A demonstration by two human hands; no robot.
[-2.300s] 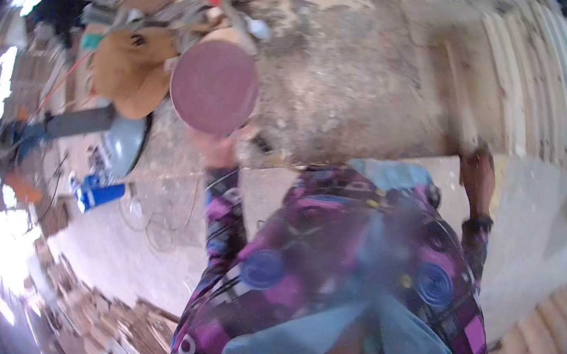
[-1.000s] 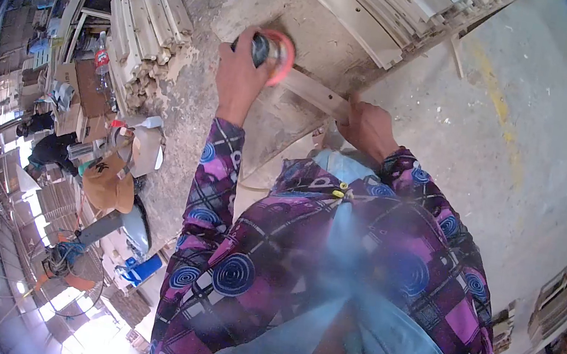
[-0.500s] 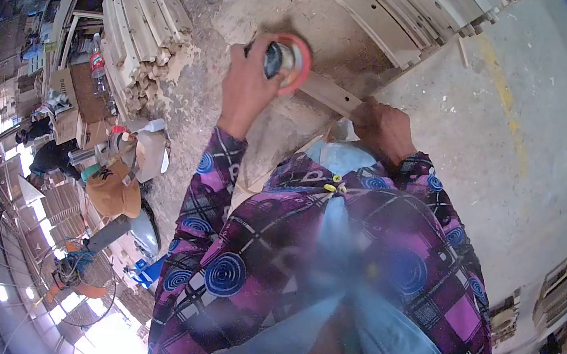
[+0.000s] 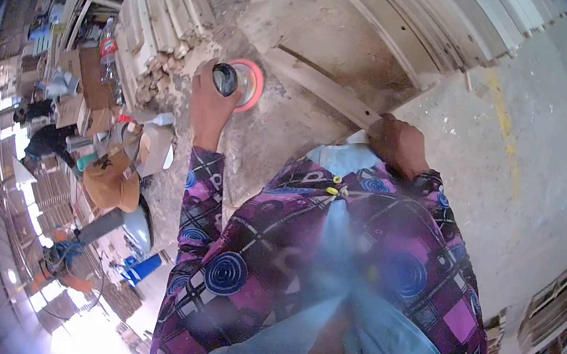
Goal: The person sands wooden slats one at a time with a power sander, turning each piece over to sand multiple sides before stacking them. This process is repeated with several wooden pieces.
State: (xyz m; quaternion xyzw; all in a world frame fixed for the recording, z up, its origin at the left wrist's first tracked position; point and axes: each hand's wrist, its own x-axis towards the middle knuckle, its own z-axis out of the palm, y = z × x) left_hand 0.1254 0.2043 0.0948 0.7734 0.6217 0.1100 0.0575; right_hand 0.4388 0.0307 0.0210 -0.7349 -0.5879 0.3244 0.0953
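Observation:
My left hand [image 4: 213,100] is closed around the body of a round sander [image 4: 247,88] with a dark cap and a red-edged disc. The sander is tilted, its disc facing right, apart from the wood. My right hand [image 4: 398,146] is a fist around the near end of a long pale wooden strip [image 4: 320,87]. A small dark hole shows in the strip near that fist. The strip slants up and left over the dusty work surface; its underside is hidden.
Long wooden pieces [image 4: 416,37] lie side by side at the top right. A stack of wooden strips [image 4: 166,7] stands at the upper left. An orange-brown cap [image 4: 111,179], a cardboard box [image 4: 95,84], a plastic bottle [image 4: 108,46] and a fan [image 4: 63,270] are on the left.
My left hand has carried the sander left and slightly down, off the wooden strip, uncovering its far end. My right hand still grips the strip; the view has shifted slightly.

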